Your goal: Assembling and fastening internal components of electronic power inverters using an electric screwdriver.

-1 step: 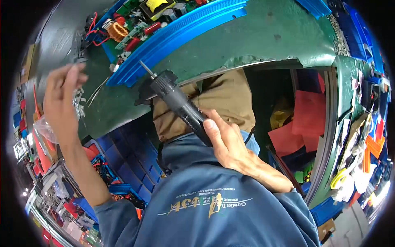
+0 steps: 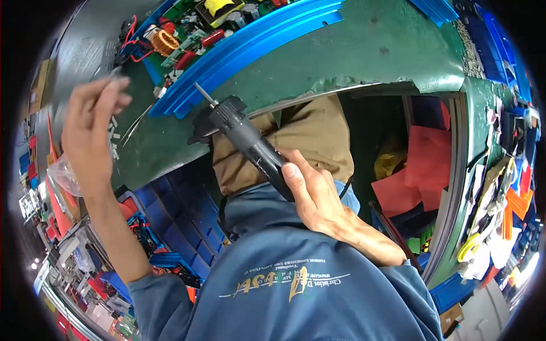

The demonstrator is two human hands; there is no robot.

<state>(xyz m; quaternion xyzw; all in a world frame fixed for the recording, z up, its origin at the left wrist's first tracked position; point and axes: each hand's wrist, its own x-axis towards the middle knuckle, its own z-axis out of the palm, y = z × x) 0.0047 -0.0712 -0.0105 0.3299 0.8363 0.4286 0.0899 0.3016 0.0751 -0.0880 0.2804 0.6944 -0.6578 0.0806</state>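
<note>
My right hand is wrapped round the rear of a black electric screwdriver. Its metal bit points up and left, near the edge of a blue ribbed metal housing. Inside that housing lies a green circuit board with a copper-wound coil, red parts and a yellow-topped transformer. My left hand is raised over the left of the bench, thumb and fingers drawn together. Something small and greyish shows at its fingertips, too blurred to name.
A pair of tweezers and small pale pieces lie on the green bench near my left hand. Blue bins stand below its left edge. Red sheets sit in an opening at right. Small metal parts are heaped at the far right.
My left hand has moved slightly right and up, and the small greyish thing now shows at its fingertips. My right hand and the screwdriver have barely moved.
</note>
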